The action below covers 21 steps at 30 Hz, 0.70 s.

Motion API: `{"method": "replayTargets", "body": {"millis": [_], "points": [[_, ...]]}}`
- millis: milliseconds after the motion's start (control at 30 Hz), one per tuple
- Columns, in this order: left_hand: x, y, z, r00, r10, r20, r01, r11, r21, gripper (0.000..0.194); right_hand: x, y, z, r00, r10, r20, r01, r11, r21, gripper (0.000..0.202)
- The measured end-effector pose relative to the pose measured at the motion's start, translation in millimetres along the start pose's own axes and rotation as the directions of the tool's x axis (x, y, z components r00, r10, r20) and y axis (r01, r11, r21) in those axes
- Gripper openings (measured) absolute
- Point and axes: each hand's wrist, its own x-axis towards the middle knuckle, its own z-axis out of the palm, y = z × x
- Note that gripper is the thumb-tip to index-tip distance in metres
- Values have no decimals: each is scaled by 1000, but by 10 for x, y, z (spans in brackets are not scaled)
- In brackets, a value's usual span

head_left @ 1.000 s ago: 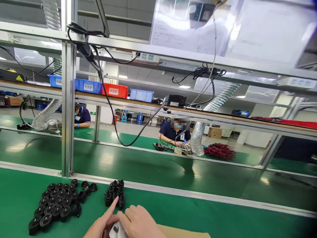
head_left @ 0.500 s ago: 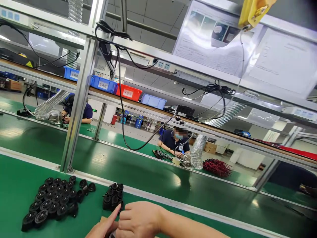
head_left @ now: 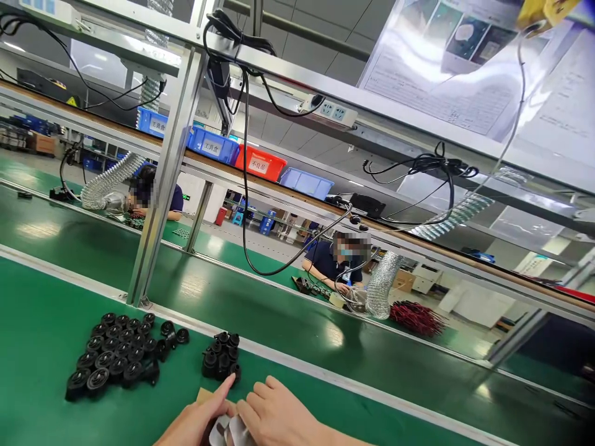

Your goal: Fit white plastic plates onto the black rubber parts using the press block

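At the bottom edge of the head view, my left hand (head_left: 198, 421) and my right hand (head_left: 279, 412) are close together. Between them is a pale grey-white sheet-like piece (head_left: 225, 432) with curved edges, cut off by the frame. The fingers of my right hand curl down onto it. My left hand is closed around its other side, with the forefinger pointing up and away. What lies under the fingers is hidden. A bit of brown cardboard (head_left: 203, 395) shows behind my left hand. Just beyond stands a small cluster of round black parts (head_left: 220, 358).
A larger group of round black parts (head_left: 114, 350) covers the left of the green bench (head_left: 32, 347). A metal post (head_left: 162, 179) rises at the bench's back rail. Cables (head_left: 246, 186) hang from the shelf, which holds blue and red bins (head_left: 260, 164). Two people work across the bench.
The camera view has shifted. My right hand has turned and its fingers have drawn back from my left hand, so more of the pale sheet-like piece shows between them.
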Motion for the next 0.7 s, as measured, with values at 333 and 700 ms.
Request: {"method": "replayTargets", "body": {"millis": [333,700], "points": [[14,160,45,992,-120,-25,118,991,-56,80,69,503,-318,701,-679,-219,649,735,-197,36],[-112,290,109,969,-213,-124,228,966,121,87,253,415,-266,685,-650,-329,709,699,95,27]]}}
